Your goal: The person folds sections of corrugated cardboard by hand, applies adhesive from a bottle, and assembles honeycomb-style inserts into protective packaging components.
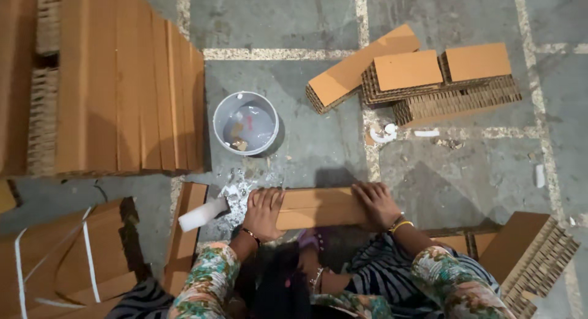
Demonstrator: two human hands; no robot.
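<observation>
A tall stack of cardboard boards [122,80] stands at the floor's [294,25] far left edge. Right of it sits a grey bucket [245,123]. Nearer, the left hand [263,212] lies flat, fingers spread, on the left end of a cardboard strip [318,207]; the right hand [378,204] presses its right end, fingers together. Loose cardboard blocks [422,77] lie toward the far right.

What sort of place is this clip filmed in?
Probably a small workshop floor for honeycomb cardboard: stacked cardboard boards lie on a bare concrete floor, cut cardboard blocks nearby, and a grey bucket stands beside splashes.
</observation>
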